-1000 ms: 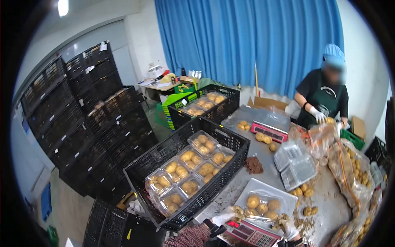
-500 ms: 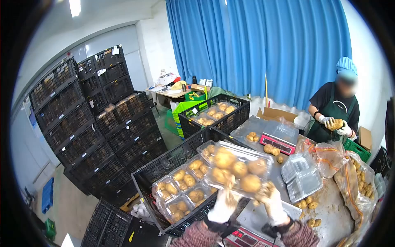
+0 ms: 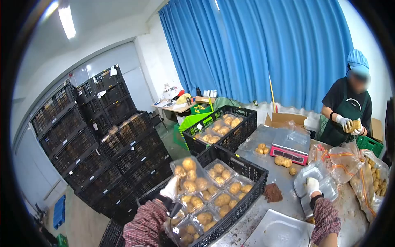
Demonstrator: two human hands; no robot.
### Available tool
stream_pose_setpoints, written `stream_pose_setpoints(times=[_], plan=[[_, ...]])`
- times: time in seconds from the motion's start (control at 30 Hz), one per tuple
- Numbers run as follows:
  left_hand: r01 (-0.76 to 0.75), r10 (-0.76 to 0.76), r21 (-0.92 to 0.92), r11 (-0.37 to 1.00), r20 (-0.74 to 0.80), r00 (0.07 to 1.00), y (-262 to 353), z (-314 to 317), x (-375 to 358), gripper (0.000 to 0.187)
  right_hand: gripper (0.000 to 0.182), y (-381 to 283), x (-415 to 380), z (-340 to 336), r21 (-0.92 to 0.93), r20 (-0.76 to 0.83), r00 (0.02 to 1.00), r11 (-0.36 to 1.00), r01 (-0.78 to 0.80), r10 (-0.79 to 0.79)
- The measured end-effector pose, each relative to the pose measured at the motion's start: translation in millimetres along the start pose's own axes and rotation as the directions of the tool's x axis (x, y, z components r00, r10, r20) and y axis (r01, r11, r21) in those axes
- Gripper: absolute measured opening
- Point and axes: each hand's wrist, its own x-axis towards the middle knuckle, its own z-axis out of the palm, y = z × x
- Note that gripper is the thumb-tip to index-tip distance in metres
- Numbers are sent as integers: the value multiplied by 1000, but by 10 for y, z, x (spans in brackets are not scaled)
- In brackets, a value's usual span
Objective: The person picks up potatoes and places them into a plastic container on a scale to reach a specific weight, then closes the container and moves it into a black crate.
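My left hand (image 3: 169, 188), in a white glove, grips a clear plastic box of potatoes (image 3: 190, 175) by its near left side. The box is tilted over the black crate (image 3: 247, 193), above other filled boxes. In that crate several clear boxes of potatoes (image 3: 224, 201) lie side by side. Off to the right, my gloved right hand (image 3: 312, 186) has its fingers curled on the empty clear plastic boxes (image 3: 328, 185) on the metal table. Part of its grip is hidden. The bare scale plate (image 3: 279, 230) lies left of my right forearm.
A brown cloth (image 3: 273, 192) and loose potatoes (image 3: 283, 161) lie on the table near a red scale (image 3: 289, 154). Potato bags (image 3: 372, 177) stand at right. Opposite, a co-worker (image 3: 349, 99) holds a potato. Another filled crate (image 3: 220, 127) stands behind; stacked crates (image 3: 119, 144) rise at left.
The filled box has moved left from above the scale to over the crate, now in my left hand alone. My right hand has left it and reached right to the empty boxes.
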Motion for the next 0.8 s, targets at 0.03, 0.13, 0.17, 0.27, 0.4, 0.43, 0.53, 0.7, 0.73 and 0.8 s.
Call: stream_pose_setpoints(times=[0.03, 0.13, 0.17, 0.27, 0.4, 0.43, 0.53, 0.7, 0.73, 0.8], plan=[[56, -57, -19, 998, -66, 996, -243, -180, 244, 45, 20, -107, -51, -210, 4, -4, 1000, 1000, -23, 23], [101, -119, -142, 985, -118, 986, -952, -421, 758, 44, 29, -180, -128, -665, -1, 68, 997, 1000, -28, 28], [155, -168, -74, 985, -222, 960, -1332, -740, 1146, 45, 29, -234, -153, -816, -8, 66, 997, 999, -45, 46], [108, -174, -203, 973, -340, 924, -2038, -1063, 1673, 45, 29, -238, -192, -1123, -56, 154, 984, 995, -84, 92], [-307, 487, 404, 862, -487, 725, -1651, -403, 1399, 37, 20, -192, -331, -1549, 351, -175, 983, 936, 3, 62], [-325, 476, 365, 872, -476, 740, -1588, -431, 1497, 38, 20, -327, -510, -1787, 238, -165, 986, 969, 63, -23], [-452, 609, 542, 708, -145, 780, -1054, 22, 1266, 50, 11, -1040, -1322, -2721, 67, 25, 872, 871, 486, -488], [-458, 290, 316, 831, 457, 841, -52, 1872, -165, 47, 7, -1382, -2734, -2003, 335, 89, 659, 645, 686, -747], [-541, 284, 404, 737, 542, 791, -113, 2066, -243, 48, 8, -1363, -2889, -1681, 546, -63, 706, 568, 616, -706], [-555, 143, 437, 708, 681, 718, 38, 2800, -928, 48, 15, -1713, -2820, -1909, 605, 341, 638, 680, 414, -691]])
